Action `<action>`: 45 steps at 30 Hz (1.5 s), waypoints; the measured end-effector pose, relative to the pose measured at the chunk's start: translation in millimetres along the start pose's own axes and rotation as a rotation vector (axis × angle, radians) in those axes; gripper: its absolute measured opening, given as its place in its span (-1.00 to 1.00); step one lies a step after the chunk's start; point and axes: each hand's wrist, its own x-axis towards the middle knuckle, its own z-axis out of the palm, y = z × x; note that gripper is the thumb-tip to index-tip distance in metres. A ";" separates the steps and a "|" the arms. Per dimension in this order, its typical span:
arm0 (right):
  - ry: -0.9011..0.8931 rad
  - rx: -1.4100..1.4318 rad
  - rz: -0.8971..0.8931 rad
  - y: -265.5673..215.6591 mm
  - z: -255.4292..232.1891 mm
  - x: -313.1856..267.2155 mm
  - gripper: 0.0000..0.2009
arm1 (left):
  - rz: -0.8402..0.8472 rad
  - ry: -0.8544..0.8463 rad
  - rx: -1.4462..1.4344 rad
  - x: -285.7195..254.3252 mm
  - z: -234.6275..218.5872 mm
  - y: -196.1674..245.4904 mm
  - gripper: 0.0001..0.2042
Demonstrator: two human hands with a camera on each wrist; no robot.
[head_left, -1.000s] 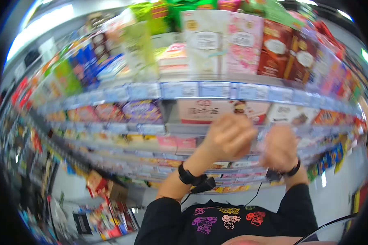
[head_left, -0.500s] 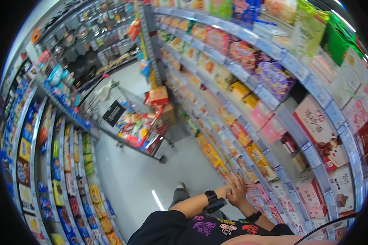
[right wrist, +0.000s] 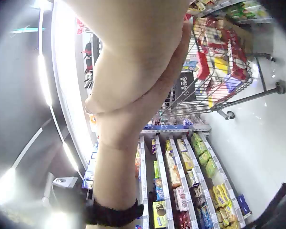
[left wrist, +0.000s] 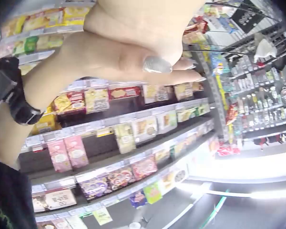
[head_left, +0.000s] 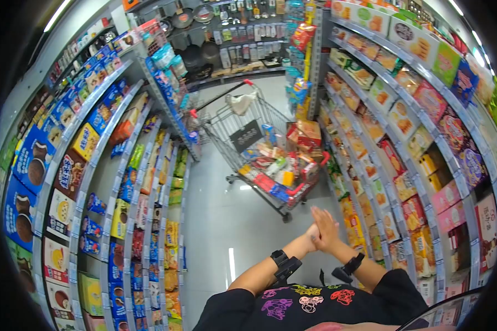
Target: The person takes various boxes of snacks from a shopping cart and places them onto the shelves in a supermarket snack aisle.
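Observation:
My left hand [head_left: 308,240] and right hand [head_left: 327,229] are pressed together in front of my chest, right fingers straight and pointing forward. No object shows between them. In the left wrist view, the right hand [left wrist: 114,57] lies against the left hand [left wrist: 143,21], its thumb stretched out with a shiny nail. The right wrist view has the right hand [right wrist: 133,33] covering much of the left hand [right wrist: 126,112], whose fingers are mostly hidden. Beyond both hands, a shopping cart [head_left: 215,129] filled with packaged goods stands in the aisle.
Shelves of biscuit packs [head_left: 30,160] line the left side. The right shelves [head_left: 406,118] carry boxed and bagged snacks. Grey floor [head_left: 210,243] runs between them to the cart. Pans [head_left: 190,55] hang on the back wall. A white cloth [head_left: 240,103] lies at the cart handle.
My view has swung left from the snack shelf to face down the aisle, bringing the cart to the middle. The hands were apart a second ago and are now together.

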 end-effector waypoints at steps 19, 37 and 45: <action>-0.097 1.814 0.762 58.8 209.7 245.7 -0.75 | 0.951 0.414 1.671 -71.5 -10.6 272.6 -0.52; 0.656 1.483 1.090 239.7 230.2 267.6 -0.70 | 0.523 0.101 1.377 124.2 -54.9 380.9 -0.68; 0.928 1.199 1.139 312.4 331.1 288.8 -0.58 | 0.424 -0.117 1.394 164.8 -126.5 471.1 -0.59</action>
